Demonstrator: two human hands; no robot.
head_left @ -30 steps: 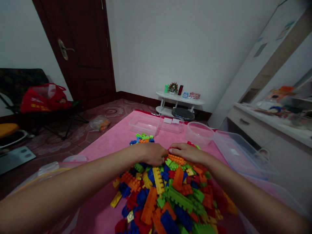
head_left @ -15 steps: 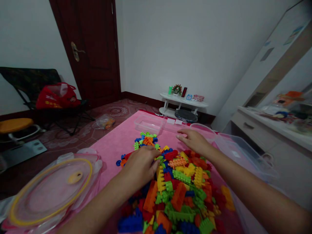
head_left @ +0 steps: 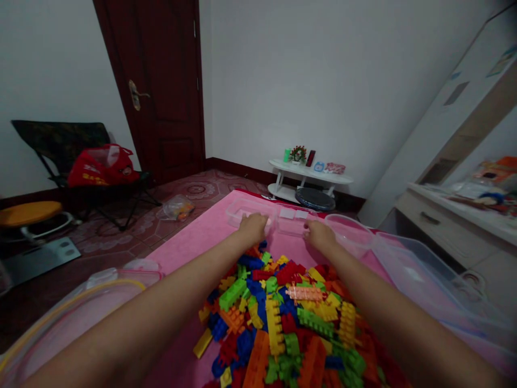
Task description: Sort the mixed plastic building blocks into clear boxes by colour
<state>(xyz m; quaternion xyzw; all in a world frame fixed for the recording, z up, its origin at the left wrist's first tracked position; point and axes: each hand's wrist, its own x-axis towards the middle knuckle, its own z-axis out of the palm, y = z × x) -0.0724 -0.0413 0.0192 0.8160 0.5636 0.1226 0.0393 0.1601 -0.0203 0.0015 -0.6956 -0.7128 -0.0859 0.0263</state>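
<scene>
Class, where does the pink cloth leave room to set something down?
Pink cloth lies bare between the left forearm, the cloth's left edge and the far-left clear box. A smaller patch lies between the left hand and right hand, beyond the blocks. Crowded: the near middle, heaped with blocks, and the right, with clear containers.

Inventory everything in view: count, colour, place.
Table: 1, pink, foreground
Plastic toy bricks: many, multicoloured, tabletop
Plastic tubs: several, clear, tabletop
Ringed lid: 1, clear-yellow, tabletop left
Folding chair: 1, camouflage, left
Plastic bag: 1, red, chair
Round stool: 1, yellow-topped, left
Filled bag: 1, clear, floor
Flat panel: 1, pale, floor
Door: 1, dark red, rear
Oval stand: 1, white, rear
Ornaments: 5, mixed, stand
Cabinet: 1, white, right
Left hand: 1, bare, near tubs
Right hand: 1, bare, near tubs
</scene>
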